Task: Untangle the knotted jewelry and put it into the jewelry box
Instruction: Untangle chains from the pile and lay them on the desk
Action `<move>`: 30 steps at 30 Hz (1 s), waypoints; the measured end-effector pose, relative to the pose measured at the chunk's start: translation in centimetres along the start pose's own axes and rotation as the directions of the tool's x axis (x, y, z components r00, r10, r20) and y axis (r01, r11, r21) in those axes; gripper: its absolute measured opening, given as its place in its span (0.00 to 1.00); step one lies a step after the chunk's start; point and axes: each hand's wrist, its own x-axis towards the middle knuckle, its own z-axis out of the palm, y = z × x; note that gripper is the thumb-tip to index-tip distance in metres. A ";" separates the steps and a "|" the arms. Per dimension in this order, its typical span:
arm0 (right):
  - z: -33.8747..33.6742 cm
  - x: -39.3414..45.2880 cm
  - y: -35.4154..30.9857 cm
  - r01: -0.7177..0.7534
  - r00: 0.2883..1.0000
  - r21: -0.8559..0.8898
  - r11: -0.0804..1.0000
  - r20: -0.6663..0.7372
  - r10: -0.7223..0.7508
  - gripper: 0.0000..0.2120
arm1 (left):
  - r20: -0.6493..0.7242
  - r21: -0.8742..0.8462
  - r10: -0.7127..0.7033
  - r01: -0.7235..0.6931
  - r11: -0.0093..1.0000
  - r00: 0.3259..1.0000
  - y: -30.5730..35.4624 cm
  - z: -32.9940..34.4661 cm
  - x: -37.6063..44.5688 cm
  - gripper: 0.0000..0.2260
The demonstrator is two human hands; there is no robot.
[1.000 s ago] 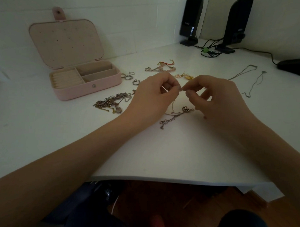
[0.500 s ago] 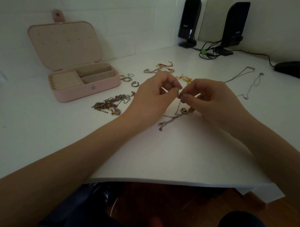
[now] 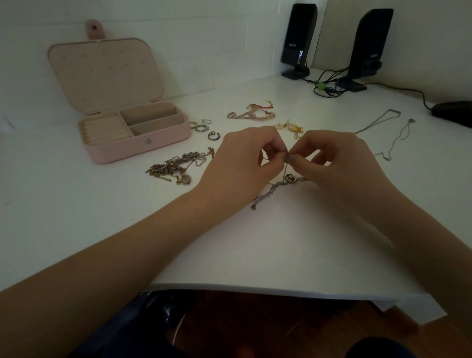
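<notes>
My left hand (image 3: 243, 163) and my right hand (image 3: 337, 163) meet fingertip to fingertip above the white table (image 3: 67, 213), both pinching a thin silver chain (image 3: 274, 189). The chain hangs down from the fingers, and its pendant and clasp end lie on the table between my wrists. A tangled heap of chains (image 3: 176, 166) lies left of my left hand. The pink jewelry box (image 3: 135, 132) stands open at the back left, its compartments showing nothing inside.
Three rings (image 3: 204, 129) lie right of the box. A pink bead bracelet (image 3: 253, 112) and a gold piece (image 3: 290, 126) lie behind my hands. Two thin necklaces (image 3: 391, 136) stretch at the right. Two black speakers (image 3: 298, 39), cables and a black mouse (image 3: 462, 113) sit at the back.
Both hands stay pinched on the chain with small finger movements; the hanging chain and pendant have shifted slightly on the table.
</notes>
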 end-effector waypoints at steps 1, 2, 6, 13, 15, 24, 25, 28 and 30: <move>0.0 -0.1 -0.1 0.009 1.000 -0.018 1.000 -0.007 -0.009 0.06 | -0.003 0.001 0.004 -0.004 1.000 1.000 0.0 0.0 0.0 0.03; 0.1 -0.1 -0.1 0.015 1.000 -0.031 0.999 -0.014 -0.016 0.06 | -0.006 -0.001 0.005 -0.005 1.000 1.000 -0.1 0.0 0.0 0.03; 0.2 -0.3 -0.2 0.037 0.998 -0.102 0.994 -0.042 -0.041 0.06 | 0.008 0.018 0.005 -0.005 1.000 1.000 -0.2 0.1 0.0 0.04; 0.4 -0.6 -0.4 0.071 0.995 -0.214 0.974 -0.052 -0.084 0.03 | 0.049 0.108 0.075 -0.079 0.991 0.996 -0.4 0.3 0.0 0.03; 0.4 -0.6 -0.5 0.072 0.995 -0.203 0.977 -0.054 -0.084 0.02 | 0.066 0.166 0.126 -0.135 0.977 0.990 -0.4 0.4 0.0 0.03; 0.3 -0.5 -0.4 0.013 1.000 -0.074 0.997 -0.026 -0.015 0.03 | 0.068 0.197 0.162 -0.172 0.965 0.984 -0.5 0.3 0.1 0.03; 0.2 -0.5 -0.3 0.007 1.000 -0.053 0.999 -0.025 -0.009 0.04 | 0.061 0.179 0.141 -0.150 0.972 0.988 -0.6 0.3 0.2 0.03; 0.2 -0.4 -0.2 0.013 0.999 -0.021 1.000 -0.036 -0.014 0.04 | 0.052 0.144 0.123 -0.129 0.981 0.991 -0.7 0.3 0.2 0.03; 0.2 -0.4 -0.3 0.014 0.999 -0.006 1.000 -0.045 -0.014 0.04 | 0.056 0.146 0.124 -0.131 0.981 0.991 -0.7 0.3 0.1 0.03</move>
